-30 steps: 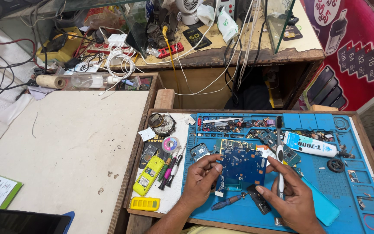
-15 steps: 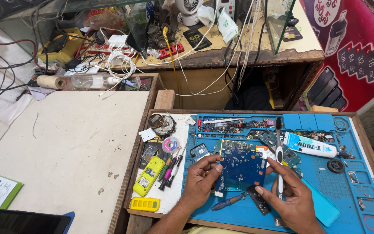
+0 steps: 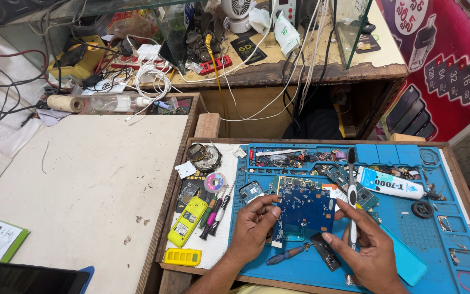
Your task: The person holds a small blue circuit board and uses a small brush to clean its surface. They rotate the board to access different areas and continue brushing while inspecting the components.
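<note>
A blue circuit board [image 3: 304,208] is held just above the blue work mat [image 3: 452,245]. My left hand [image 3: 251,228] grips the board's left edge with its fingertips. My right hand [image 3: 368,247] touches the board's right lower corner and also holds a black and white toothbrush [image 3: 351,190] upright, bristles at the far end. A blue-handled screwdriver [image 3: 285,254] and a small black part [image 3: 325,251] lie on the mat under the board.
A white glue tube [image 3: 390,185] lies on the mat at the right. A yellow phone [image 3: 187,220], screwdrivers [image 3: 213,212] and a solder reel [image 3: 215,182] sit left of the mat. A white table [image 3: 82,179] is at the left. A cluttered shelf with cables [image 3: 229,60] is beyond.
</note>
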